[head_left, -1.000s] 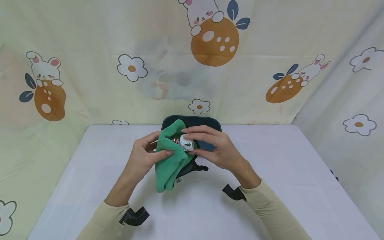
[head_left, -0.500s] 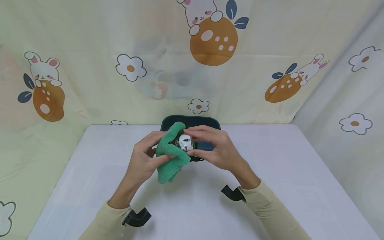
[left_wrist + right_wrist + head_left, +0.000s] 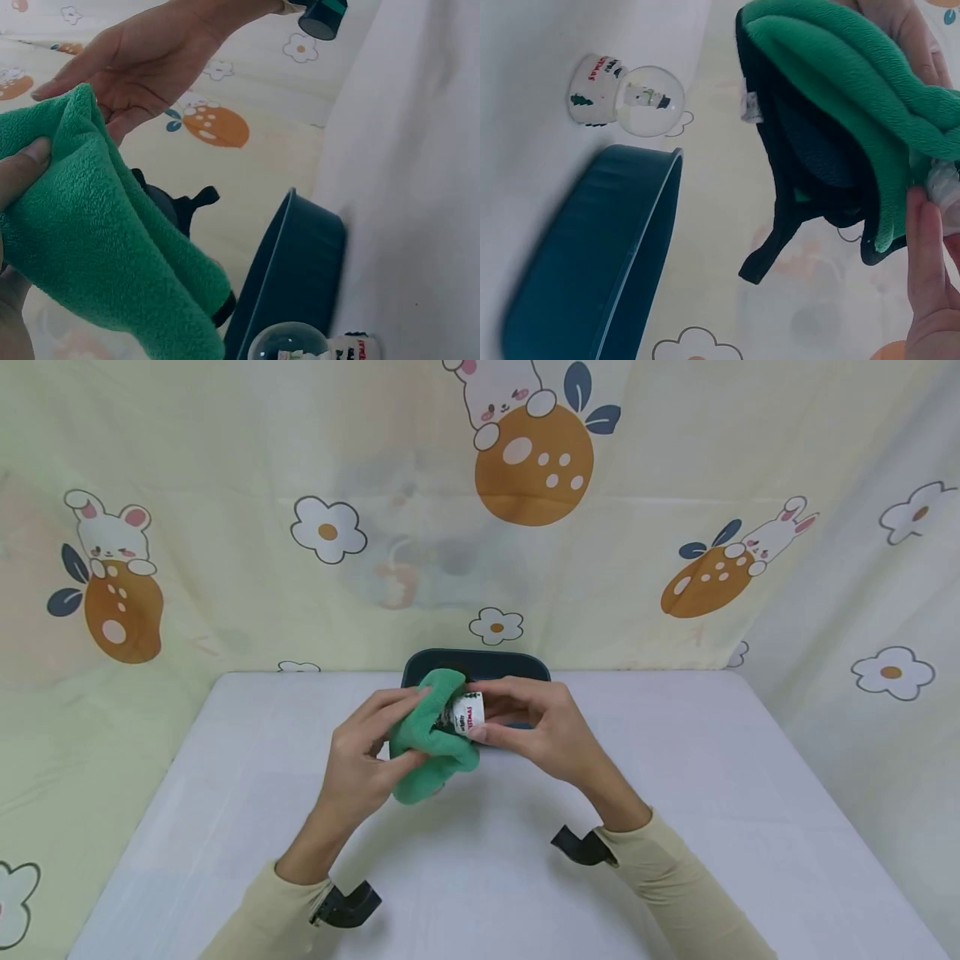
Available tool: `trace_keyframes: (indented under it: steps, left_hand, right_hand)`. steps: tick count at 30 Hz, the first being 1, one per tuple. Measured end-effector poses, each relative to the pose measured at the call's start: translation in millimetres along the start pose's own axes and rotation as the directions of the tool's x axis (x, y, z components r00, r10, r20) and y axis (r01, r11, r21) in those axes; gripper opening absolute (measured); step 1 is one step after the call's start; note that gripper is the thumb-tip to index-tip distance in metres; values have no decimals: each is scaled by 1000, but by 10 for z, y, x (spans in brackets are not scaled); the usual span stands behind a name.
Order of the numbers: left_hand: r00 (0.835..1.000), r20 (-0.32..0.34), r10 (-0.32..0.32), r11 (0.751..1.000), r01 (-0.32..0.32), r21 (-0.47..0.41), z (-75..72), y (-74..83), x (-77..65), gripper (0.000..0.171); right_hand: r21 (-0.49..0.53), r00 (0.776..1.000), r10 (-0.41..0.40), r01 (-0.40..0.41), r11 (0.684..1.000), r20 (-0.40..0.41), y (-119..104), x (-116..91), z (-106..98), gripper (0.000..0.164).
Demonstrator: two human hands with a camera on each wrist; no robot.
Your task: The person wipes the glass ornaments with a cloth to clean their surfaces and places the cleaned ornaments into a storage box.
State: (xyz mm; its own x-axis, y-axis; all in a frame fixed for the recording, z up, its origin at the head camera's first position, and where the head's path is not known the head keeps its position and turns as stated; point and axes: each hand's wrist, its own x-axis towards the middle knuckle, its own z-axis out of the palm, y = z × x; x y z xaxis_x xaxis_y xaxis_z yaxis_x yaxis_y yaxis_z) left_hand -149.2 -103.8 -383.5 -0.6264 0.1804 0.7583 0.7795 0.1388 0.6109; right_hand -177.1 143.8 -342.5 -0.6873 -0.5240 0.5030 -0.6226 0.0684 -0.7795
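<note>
My left hand [image 3: 363, 764] holds a fluffy green cloth [image 3: 429, 764] with black edging, thumb in front and fingers behind it. Its folds wrap the globe end of a snow globe. With thumb and fingers, my right hand [image 3: 551, 727] grips that snow globe's white printed base [image 3: 469, 713], red lettering facing up. In the right wrist view the cloth's dark backing and a black strap [image 3: 769, 244] hang down, and a bit of the held snow globe [image 3: 946, 191] shows at the right edge. Both hands are raised in front of a dark teal bin [image 3: 487, 662].
A second snow globe [image 3: 651, 101] with a snowman inside stands on the white table [image 3: 480, 877], near the teal bin; the hands hide it in the head view. A patterned curtain [image 3: 247, 585] hangs behind the table. Black wrist mounts [image 3: 347, 905] stick out from both sleeves.
The snow globe has turned in my right hand, from the tree print to the red lettering. The cloth is bunched closer around it, its lower end higher, and its strap is out of the head view.
</note>
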Motion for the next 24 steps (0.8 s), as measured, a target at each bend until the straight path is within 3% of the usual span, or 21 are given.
trace_keyframes:
  steps: [5,10,17,24]
  left_hand:
    - [999,-17,36,997,-35,74,16,-8,-3,61]
    - [998,-18,-56,997,57,53,19,1,-6,59]
    - [987,-38,-154,988,153,-31,13,3,0,57]
    - [961,-56,-271,962,269,-47,-16,-1,6,56]
  right_hand:
    - [41,993,113,-114,993,35,-14,6,-47,41]
    - [42,988,136,-139,989,70,-22,9,-71,46]
    - [66,999,27,-30,997,38,5,20,-15,53]
    - [-23,993,-115,115,993,12,32,35,26,56]
